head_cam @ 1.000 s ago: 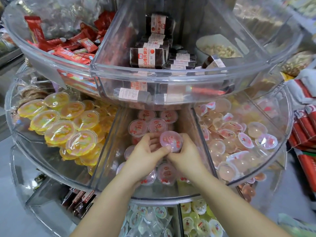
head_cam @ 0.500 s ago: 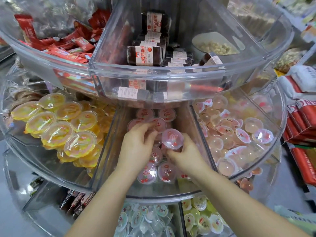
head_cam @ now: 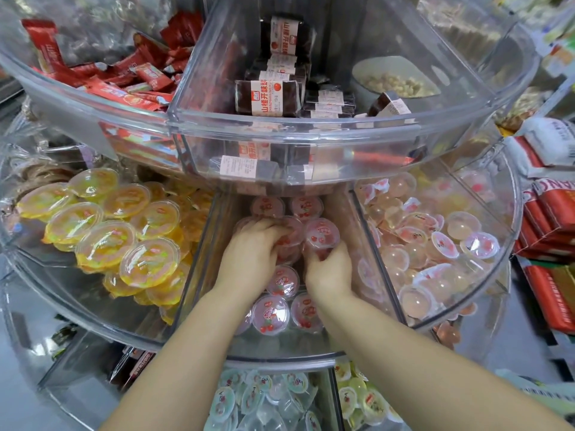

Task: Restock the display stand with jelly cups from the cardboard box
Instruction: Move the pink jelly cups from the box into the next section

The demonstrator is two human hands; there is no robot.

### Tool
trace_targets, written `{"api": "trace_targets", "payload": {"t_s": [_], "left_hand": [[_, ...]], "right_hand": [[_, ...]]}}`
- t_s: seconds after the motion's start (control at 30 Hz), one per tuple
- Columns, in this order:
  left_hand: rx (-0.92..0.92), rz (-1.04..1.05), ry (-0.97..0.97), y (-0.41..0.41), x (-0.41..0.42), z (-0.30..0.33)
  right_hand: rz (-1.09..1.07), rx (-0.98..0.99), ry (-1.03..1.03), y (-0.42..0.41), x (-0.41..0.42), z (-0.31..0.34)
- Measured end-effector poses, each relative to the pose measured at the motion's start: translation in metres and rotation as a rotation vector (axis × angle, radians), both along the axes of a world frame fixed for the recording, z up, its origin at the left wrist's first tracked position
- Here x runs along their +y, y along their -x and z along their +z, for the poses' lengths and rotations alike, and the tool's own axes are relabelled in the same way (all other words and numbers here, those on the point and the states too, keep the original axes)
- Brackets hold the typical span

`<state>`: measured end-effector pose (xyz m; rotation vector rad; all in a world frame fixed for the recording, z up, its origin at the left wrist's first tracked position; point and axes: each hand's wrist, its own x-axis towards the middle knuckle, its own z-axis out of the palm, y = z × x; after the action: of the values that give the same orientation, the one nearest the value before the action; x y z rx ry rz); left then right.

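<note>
The clear round display stand (head_cam: 280,357) has a middle-tier wedge compartment holding several pink jelly cups (head_cam: 270,314) with cherry lids. Both my hands are inside that compartment. My right hand (head_cam: 328,272) grips one pink jelly cup (head_cam: 322,234) from below, fingers curled round it, its lid facing up. My left hand (head_cam: 252,253) lies palm down on the cups just left of it, fingertips curled over another pink cup (head_cam: 287,234). The cardboard box is out of view.
Yellow jelly cups (head_cam: 105,231) fill the left wedge, pale peach cups (head_cam: 435,244) the right one. The upper tier (head_cam: 295,141) overhangs the back of the compartment, holding dark hawthorn bars (head_cam: 267,98) and red packets (head_cam: 124,88). Red snack packs (head_cam: 550,244) are stacked at right.
Both hands have pushed deeper toward the back of the compartment. The right hand carried its cup further in; the left hand came down onto the neighbouring cups.
</note>
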<state>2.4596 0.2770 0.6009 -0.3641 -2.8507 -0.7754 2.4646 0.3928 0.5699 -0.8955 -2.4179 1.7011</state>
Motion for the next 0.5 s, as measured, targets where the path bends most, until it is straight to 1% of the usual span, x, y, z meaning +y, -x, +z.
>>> {"api": "trace_targets", "payload": {"t_s": [0.07,0.13,0.33,0.43,0.5], "left_hand": [[-0.026,0.015,-0.023,0.0,0.0,-0.001],[-0.035,0.021,-0.05,0.0,0.0,-0.002],[0.0,0.054,-0.09,0.003,0.003,-0.005],[-0.005,0.049,-0.126,0.004,0.001,-0.006],[-0.033,0.034,-0.149,0.003,-0.002,-0.005]], "right_hand": [[-0.008,0.006,0.025,0.003,-0.001,0.002],[0.008,-0.007,0.002,0.004,0.0,0.003],[0.057,-0.018,-0.018,0.0,0.004,0.006],[0.12,-0.024,0.052,-0.001,0.007,0.011],[0.157,-0.034,0.139,-0.006,0.014,0.017]]}}
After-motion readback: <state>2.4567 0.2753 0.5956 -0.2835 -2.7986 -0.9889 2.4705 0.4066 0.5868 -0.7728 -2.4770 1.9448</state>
